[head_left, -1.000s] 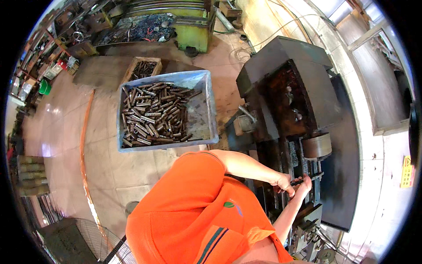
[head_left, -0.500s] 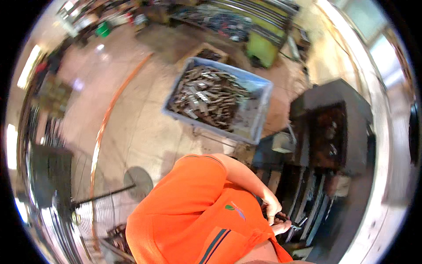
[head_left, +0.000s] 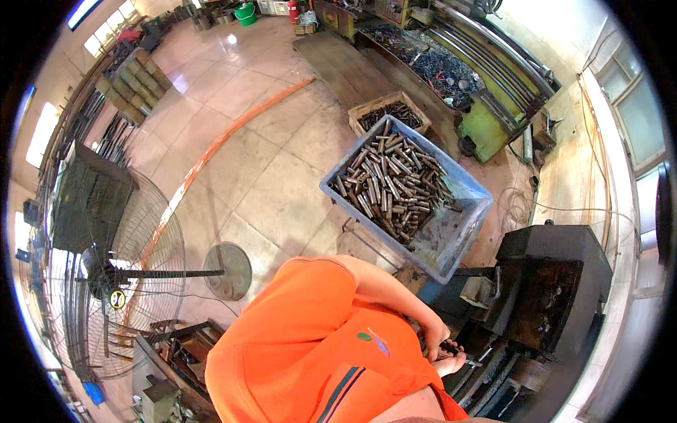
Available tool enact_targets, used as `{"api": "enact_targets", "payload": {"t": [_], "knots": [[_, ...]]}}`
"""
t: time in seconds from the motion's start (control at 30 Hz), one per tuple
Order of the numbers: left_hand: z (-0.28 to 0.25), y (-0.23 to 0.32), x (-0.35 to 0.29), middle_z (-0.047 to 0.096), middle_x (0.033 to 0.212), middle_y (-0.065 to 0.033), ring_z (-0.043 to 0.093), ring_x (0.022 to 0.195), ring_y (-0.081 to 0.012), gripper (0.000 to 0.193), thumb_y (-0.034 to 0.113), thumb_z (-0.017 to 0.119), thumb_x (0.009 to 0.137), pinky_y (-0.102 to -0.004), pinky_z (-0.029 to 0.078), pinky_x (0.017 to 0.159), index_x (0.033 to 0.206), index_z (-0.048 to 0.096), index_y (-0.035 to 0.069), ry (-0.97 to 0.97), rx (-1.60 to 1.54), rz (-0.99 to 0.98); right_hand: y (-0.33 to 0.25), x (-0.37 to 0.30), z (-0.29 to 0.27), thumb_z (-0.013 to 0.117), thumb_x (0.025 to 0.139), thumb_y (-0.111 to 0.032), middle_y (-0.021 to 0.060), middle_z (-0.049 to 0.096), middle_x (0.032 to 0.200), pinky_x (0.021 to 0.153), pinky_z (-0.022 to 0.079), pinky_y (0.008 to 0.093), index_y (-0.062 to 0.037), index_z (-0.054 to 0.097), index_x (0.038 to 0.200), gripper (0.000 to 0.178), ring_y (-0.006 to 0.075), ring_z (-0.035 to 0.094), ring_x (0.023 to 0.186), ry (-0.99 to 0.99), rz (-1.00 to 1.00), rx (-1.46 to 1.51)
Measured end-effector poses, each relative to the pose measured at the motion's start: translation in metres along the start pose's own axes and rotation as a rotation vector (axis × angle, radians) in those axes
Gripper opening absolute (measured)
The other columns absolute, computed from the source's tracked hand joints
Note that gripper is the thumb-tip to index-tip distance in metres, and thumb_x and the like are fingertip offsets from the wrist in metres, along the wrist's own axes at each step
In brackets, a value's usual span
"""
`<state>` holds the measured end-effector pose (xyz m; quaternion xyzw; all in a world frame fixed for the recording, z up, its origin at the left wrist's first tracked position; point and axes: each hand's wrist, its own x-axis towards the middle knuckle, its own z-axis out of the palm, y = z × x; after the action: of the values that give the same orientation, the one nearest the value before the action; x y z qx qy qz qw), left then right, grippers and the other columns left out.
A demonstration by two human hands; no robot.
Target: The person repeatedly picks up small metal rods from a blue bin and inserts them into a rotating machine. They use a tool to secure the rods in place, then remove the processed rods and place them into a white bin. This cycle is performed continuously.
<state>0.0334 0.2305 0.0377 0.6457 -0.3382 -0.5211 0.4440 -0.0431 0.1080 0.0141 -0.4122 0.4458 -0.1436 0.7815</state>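
My left hand [head_left: 436,340] reaches down at the lower right, its fingers curled round a small dark metal piece [head_left: 450,348]. Just below it, my right hand [head_left: 449,364] is closed on the same piece from the other side. The orange shirt hides most of my right forearm. A thin bright rod [head_left: 482,357] sticks out beyond the fingers toward the dark machine [head_left: 546,303]; whether it belongs to the held piece I cannot tell. Both hands are close against the shirt front, beside the machine's dark rails [head_left: 493,377].
A blue bin [head_left: 451,264] holds many metal rods, with a wooden crate [head_left: 356,125] of dark parts behind it. A green machine [head_left: 488,127] with a chip-filled tray stands at the back. At left is a caged pedestal fan [head_left: 116,275] with a round base [head_left: 229,271].
The view has swung, so the bin and machines sit farther right and lower, and the fan shows more fully. My hands keep their hold on the dark metal piece.
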Motion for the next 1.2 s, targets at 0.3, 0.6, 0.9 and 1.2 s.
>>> {"api": "enact_targets", "payload": {"t": [0.3,0.6,0.9,1.2], "knots": [[-0.025,-0.037,0.001,0.062,0.076,-0.0086,0.057,0.073,-0.0182,0.05,0.042,0.076,0.052,-0.0308,0.047,0.063,0.08,0.061,0.005,-0.059,-0.125,0.123,0.018,-0.009,0.04,0.044,0.079,-0.028,0.0022,0.049,0.081,0.069,0.039,0.0303,-0.0123,0.048,0.09,0.019,0.0161,0.048,0.076,0.056,-0.017,-0.029],[-0.033,-0.085,-0.002,0.06,0.092,-0.0046,0.051,0.091,-0.0197,0.046,0.046,0.063,0.07,-0.0302,0.039,0.083,0.088,0.053,0.005,-0.204,-0.3,0.128,0.052,-0.003,0.057,0.041,0.08,-0.023,0.0021,0.047,0.074,0.063,0.039,0.0296,-0.0116,0.047,0.088,0.015,0.0156,0.045,0.068,0.203,0.054,-0.055],[-0.034,-0.108,0.001,0.06,0.091,-0.0024,0.05,0.086,-0.0162,0.049,0.051,0.059,0.068,-0.0266,0.036,0.082,0.089,0.054,0.007,-0.389,-0.811,0.087,0.072,0.008,0.054,0.043,0.081,-0.023,0.0073,0.048,0.077,0.061,0.044,0.0342,-0.0073,0.044,0.091,0.019,0.0198,0.047,0.065,0.22,0.053,-0.117],[-0.007,-0.121,0.026,0.061,0.082,-0.0039,0.055,0.083,-0.018,0.046,0.047,0.067,0.067,-0.0287,0.04,0.08,0.085,0.055,0.007,-0.104,-0.234,0.129,0.064,0.001,0.047,0.047,0.078,-0.026,0.0056,0.049,0.076,0.06,0.043,0.0324,-0.0076,0.047,0.087,0.021,0.0188,0.048,0.065,0.287,0.082,0.01]]}}
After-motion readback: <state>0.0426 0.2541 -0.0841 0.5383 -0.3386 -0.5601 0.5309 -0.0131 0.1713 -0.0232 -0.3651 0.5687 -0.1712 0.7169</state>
